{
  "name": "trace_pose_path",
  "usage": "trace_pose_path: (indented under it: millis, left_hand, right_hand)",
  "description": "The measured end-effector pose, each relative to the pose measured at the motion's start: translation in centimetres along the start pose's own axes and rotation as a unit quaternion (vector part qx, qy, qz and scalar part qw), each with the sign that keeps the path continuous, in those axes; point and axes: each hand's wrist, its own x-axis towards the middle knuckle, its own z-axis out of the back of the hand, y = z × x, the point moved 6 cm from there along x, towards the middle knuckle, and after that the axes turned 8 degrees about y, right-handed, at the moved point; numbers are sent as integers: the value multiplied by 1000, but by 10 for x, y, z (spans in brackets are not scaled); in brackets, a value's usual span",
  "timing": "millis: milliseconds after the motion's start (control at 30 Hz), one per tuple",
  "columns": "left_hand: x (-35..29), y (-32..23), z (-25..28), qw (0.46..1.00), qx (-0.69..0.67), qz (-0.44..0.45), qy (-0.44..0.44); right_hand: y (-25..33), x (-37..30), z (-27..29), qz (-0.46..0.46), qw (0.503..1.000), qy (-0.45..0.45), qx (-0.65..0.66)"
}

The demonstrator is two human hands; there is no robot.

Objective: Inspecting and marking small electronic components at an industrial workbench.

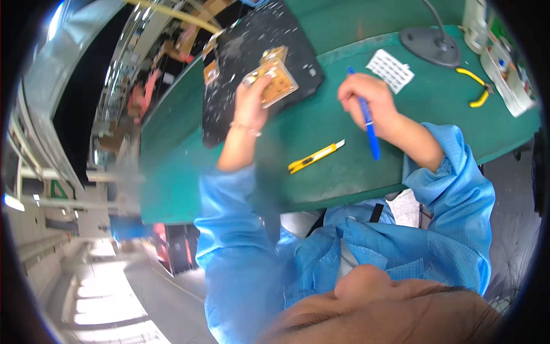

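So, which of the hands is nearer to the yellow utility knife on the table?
Hard to call; if either, the right. The yellow utility knife lies between both. The left hand, holding a tan board, is up-left; the right hand, holding a blue pen, is up-right.

Two yellow tools: one utility knife (315, 156), one pliers (476, 87); one blue pen (368, 122).

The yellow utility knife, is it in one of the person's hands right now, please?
No, the yellow utility knife lies on the green table, apart from both hands.
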Motion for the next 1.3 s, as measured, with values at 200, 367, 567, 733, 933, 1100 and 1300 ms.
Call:
trace_pose_path:
  millis: [200, 367, 567, 733, 933, 1100, 1300]
  left_hand:
    - [-211, -37, 186, 976, -57, -87, -193]
    - [-438, 14, 313, 897, -122, -136, -403]
    - [-694, 214, 383, 697, -256, -42, -668]
    - [-768, 350, 382, 579, -275, 119, -758]
    - [-794, 443, 417, 501, -270, 153, -808]
    - [-799, 493, 463, 572, -193, 234, -762]
    - [-853, 515, 522, 520, 182, 276, -788]
  right_hand:
    - [-29, -12, -15, -86, 995, 39, 32]
    - [-75, -33, -11, -136, 984, 112, -20]
    - [-105, -45, -6, -162, 972, 154, -68]
    - [-108, -45, 9, -169, 963, 167, -123]
    - [-116, -40, 29, -157, 957, 166, -177]
    - [-120, -34, 41, -215, 883, 178, -377]
    - [-138, -44, 59, -247, 878, 161, -376]
